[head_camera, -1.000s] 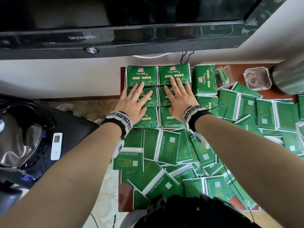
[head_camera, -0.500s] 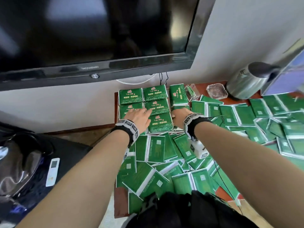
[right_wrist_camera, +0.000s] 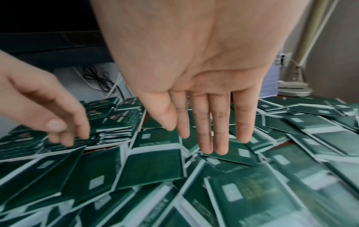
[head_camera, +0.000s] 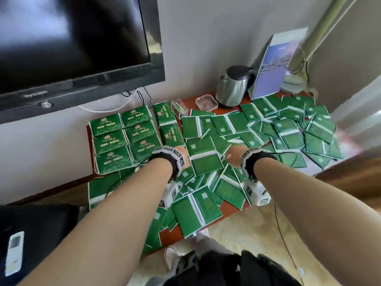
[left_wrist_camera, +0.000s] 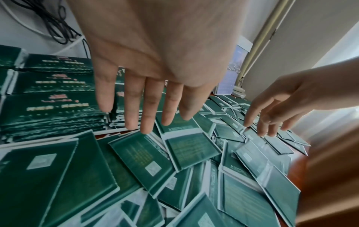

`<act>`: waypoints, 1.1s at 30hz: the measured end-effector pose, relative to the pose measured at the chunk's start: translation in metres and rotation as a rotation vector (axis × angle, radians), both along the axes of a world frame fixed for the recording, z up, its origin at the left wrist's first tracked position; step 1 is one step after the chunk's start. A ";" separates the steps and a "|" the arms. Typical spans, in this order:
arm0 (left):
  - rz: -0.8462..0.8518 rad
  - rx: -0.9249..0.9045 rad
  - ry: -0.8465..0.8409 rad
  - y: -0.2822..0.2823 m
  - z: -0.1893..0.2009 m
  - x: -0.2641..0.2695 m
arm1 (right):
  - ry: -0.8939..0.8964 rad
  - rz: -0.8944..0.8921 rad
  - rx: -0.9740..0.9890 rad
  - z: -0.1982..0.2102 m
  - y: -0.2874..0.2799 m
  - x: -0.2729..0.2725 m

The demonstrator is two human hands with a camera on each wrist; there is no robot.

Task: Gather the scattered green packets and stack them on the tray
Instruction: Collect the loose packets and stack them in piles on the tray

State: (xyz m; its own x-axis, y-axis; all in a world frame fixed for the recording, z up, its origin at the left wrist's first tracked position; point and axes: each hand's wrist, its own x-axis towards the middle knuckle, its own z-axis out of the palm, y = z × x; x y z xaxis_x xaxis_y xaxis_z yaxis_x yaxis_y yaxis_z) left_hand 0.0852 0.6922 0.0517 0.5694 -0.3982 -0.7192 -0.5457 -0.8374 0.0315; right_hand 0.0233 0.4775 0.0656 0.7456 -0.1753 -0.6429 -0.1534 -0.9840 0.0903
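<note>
Just above the loose green packets (head_camera: 206, 162), both hands hang palm down with nothing in them. The left hand (left_wrist_camera: 155, 73) has its fingers straight and a little spread, the tips over a packet beside the neat stacks (head_camera: 125, 139); whether they touch it is not clear. The right hand (right_wrist_camera: 204, 95) is likewise released, fingers straight and close together, pointing down at the scattered heap to the right.

The stacks stand face up in tidy rows at the back left corner of the reddish table (head_camera: 228, 207), next to the wall, on a white-edged tray (head_camera: 95, 168) of which only the rim shows. The loose packets lie mostly back side up, overlapping at all angles, over the rest of the table.

Behind them stand a steel kettle (head_camera: 233, 87), a glass ashtray (head_camera: 206, 103) and an upright card (head_camera: 276, 65). A black television (head_camera: 72, 48) hangs on the wall above the stacks.
</note>
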 end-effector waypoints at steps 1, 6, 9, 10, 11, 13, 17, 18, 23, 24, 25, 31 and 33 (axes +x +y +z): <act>0.003 -0.008 0.002 -0.005 -0.003 -0.002 | 0.010 -0.013 -0.017 -0.006 -0.017 -0.005; 0.040 0.013 -0.008 -0.046 -0.001 -0.002 | 0.101 -0.041 -0.042 -0.015 -0.074 -0.008; 0.121 0.040 -0.017 -0.081 -0.004 0.006 | 0.104 0.020 0.005 -0.029 -0.110 0.012; 0.134 0.056 -0.013 -0.093 -0.006 0.009 | 0.101 0.045 0.016 -0.032 -0.123 0.019; 0.154 0.073 -0.010 -0.105 -0.010 0.010 | 0.089 0.053 0.033 -0.041 -0.136 0.028; 0.205 0.103 -0.016 -0.127 -0.018 0.009 | 0.079 0.074 0.066 -0.052 -0.159 0.045; 0.297 0.100 0.007 -0.159 -0.030 0.001 | 0.122 0.127 0.075 -0.072 -0.197 0.069; 0.321 0.095 0.009 -0.164 -0.032 0.001 | 0.145 0.138 0.068 -0.080 -0.205 0.075; 0.420 0.076 0.005 -0.175 -0.031 0.009 | 0.175 0.176 0.089 -0.077 -0.213 0.097; 0.440 0.078 0.002 -0.174 -0.029 0.013 | 0.146 0.191 0.100 -0.075 -0.213 0.102; 0.466 0.078 -0.003 -0.171 -0.028 0.019 | 0.132 0.192 0.104 -0.076 -0.213 0.110; 0.674 0.028 -0.194 -0.143 -0.029 0.063 | 0.025 0.076 0.197 -0.073 -0.197 0.161; 0.748 0.003 -0.237 -0.137 -0.030 0.079 | -0.027 -0.022 0.206 -0.064 -0.193 0.172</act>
State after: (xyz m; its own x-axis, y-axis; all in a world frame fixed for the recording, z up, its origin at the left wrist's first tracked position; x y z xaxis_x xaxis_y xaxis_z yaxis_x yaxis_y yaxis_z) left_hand 0.1638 0.5553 0.0218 0.8238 0.1537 -0.5456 0.1716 -0.9850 -0.0184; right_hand 0.1954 0.2849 0.0011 0.7606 -0.0583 -0.6466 -0.1743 -0.9777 -0.1168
